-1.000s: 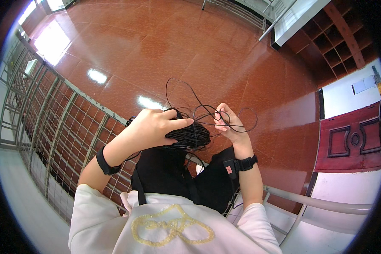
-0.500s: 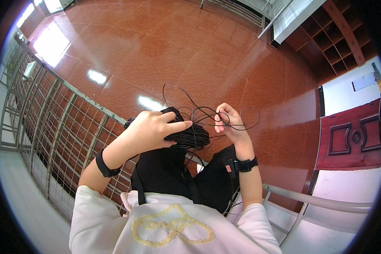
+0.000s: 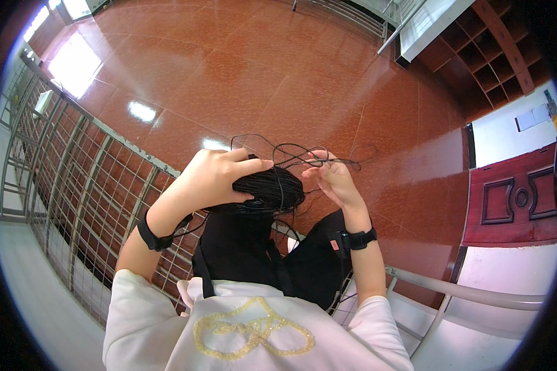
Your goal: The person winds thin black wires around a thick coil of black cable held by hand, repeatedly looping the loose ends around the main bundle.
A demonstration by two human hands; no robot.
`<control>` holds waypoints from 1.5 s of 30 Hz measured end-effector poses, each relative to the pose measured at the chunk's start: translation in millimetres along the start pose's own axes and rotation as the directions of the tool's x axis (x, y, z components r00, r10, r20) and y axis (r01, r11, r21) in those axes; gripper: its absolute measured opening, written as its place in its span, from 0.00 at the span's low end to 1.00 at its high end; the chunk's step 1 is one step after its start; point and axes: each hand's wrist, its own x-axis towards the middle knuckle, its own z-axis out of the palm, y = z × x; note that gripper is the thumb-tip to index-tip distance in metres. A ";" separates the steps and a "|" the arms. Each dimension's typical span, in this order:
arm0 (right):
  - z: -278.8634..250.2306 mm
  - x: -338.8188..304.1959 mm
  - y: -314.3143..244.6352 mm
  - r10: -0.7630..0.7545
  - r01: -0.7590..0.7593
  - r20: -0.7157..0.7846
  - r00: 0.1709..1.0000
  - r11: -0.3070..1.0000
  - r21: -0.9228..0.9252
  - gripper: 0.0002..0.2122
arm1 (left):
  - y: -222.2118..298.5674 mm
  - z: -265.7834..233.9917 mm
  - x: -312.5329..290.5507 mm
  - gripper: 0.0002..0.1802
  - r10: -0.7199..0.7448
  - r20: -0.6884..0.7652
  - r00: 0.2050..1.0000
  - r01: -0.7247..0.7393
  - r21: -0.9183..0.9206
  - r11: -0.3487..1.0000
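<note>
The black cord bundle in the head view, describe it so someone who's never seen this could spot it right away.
Start from the glossy red-brown tiled floor filling the top of the head view, then drop to the two bare hands at the middle. The black cord bundle sits under the left hand, with thin loose loops running to the right hand. It is the only stringy, tangled thing; the black trousers below are solid.

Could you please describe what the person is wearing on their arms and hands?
Both hands are bare, without gloves. The left wrist carries a plain black band, the right wrist a black strap with a small device. Short white sleeves end above the elbows.
</note>
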 end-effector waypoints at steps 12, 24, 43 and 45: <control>5.0 2.3 -7.7 0.074 -0.073 -0.035 0.997 0.996 0.042 0.16 | -14.9 -0.4 1.6 0.34 -0.031 0.001 1.000 0.031 -0.067 0.997; 11.8 9.9 -27.1 0.119 -0.137 -0.124 0.985 0.979 -0.151 0.14 | -17.8 0.7 6.6 0.34 -0.022 0.012 1.000 0.023 -0.053 0.998; 13.7 4.2 -15.6 0.088 0.003 -0.124 0.988 0.803 0.596 0.10 | -13.1 0.1 10.3 0.32 -0.018 0.017 1.000 0.019 -0.051 0.999; 15.9 4.3 -15.7 0.064 0.020 -0.111 0.992 0.778 0.628 0.10 | -12.8 0.1 11.0 0.31 -0.026 0.035 0.999 0.028 -0.045 0.999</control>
